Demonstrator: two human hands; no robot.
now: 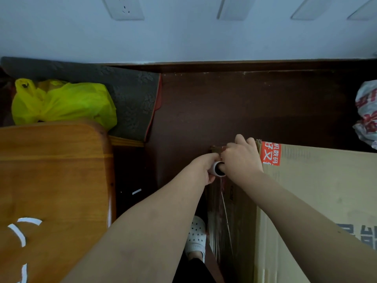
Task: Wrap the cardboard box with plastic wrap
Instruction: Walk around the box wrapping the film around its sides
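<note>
**A:** What is sitting at the far left?

**B:** A wooden counter (51,180) with white markings is filling the lower left corner. Behind it, a yellow-green plastic bag (63,103) is lying beside a dark patterned mat (132,99). A wall socket (122,7) is showing high on the pale wall.

**A:** And moving toward the middle?

**B:** The left grip (205,168) is curling round the plastic wrap roll (219,171), holding it just beside the box's left side. The tube's open end is facing the camera. Clear film (220,231) is stretching down from the roll along that side of the box. Below, a white slipper (195,235) is standing on the dark floor (244,103), close to the film-covered side.

**A:** What is the other one doing?

**B:** The right grip (240,158) is reaching over the roll's top and touching it. Its fingers are bending down at the box's far left corner. I cannot tell whether they are pinching the film or only pressing there.

**A:** And where is the box lying?

**B:** The cardboard box (316,190) is occupying the lower right, its top face turned up toward the camera. An orange label (270,153) is sitting at its far left corner, just beside the right grip. A white and red bag (367,113) is lying at the right edge, apart from the box.
</note>
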